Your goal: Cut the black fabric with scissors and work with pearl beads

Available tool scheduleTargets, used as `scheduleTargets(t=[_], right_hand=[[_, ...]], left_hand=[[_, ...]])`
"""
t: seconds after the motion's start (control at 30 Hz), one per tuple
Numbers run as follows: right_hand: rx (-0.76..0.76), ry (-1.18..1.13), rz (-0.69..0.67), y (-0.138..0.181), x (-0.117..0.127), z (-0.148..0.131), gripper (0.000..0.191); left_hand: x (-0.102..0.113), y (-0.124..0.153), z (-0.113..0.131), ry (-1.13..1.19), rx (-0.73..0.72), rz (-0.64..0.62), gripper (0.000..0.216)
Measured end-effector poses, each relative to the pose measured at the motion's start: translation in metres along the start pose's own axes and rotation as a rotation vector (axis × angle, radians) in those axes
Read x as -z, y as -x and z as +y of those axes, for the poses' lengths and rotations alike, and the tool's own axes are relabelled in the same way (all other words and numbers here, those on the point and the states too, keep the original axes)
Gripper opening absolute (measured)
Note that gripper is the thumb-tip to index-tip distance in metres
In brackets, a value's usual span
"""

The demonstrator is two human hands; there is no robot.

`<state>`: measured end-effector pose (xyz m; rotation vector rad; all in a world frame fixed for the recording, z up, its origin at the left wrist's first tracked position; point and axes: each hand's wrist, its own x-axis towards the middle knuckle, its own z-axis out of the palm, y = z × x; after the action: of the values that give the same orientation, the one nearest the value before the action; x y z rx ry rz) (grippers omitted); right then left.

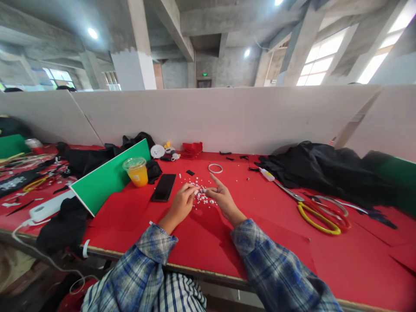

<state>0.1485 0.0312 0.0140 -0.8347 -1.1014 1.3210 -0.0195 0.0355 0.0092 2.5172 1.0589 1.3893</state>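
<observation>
White and pearly beads [212, 201] of mixed sizes lie scattered on the red tabletop covering [201, 242]. Over them, my left hand [182, 203] has its thumb and fingers pinched together, pointing right. Facing it, my right hand [226, 200] stretches its index finger outward while the thumb and other fingers close together. Between the two sets of fingertips shows something small and pale grey, too small to name. A black phone [164, 187] lies just left of my left hand. Behind my right hand rests a white ring [215, 168].
An orange drink in a plastic cup [136, 172] stands left, before a green board [110, 177]. Yellow-handled scissors [316, 216], a small white glue bottle [267, 174] and black cloth [318, 173] lie right. A pale partition [208, 119] closes off the back.
</observation>
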Motion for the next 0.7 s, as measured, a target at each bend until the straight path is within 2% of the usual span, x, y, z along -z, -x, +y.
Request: scheduleTargets(t=[0.1,0.2,0.4,0.63,0.7], right_hand=[[0.052,0.056,0.001,-0.002,-0.001,0.004,0.095],[0.133,0.179,-0.01,-0.002,-0.003,0.01,0.091],[0.331,0.586,0.007,0.006,-0.006,0.01,0.078],[0.47,0.787,-0.066,0.015,-0.012,0.004,0.078],[0.47,0.794,-0.08,0.016,-0.014,0.003,0.078]], left_hand=[[0.0,0.0,0.0,-0.035,-0.018,0.069,0.019],[-0.001,0.002,0.001,-0.047,-0.031,0.084,0.016],[0.001,0.002,0.001,-0.036,0.004,0.047,0.015],[0.005,0.004,0.002,-0.047,0.044,-0.068,0.017],[0.004,0.005,0.005,-0.086,0.071,-0.06,0.017]])
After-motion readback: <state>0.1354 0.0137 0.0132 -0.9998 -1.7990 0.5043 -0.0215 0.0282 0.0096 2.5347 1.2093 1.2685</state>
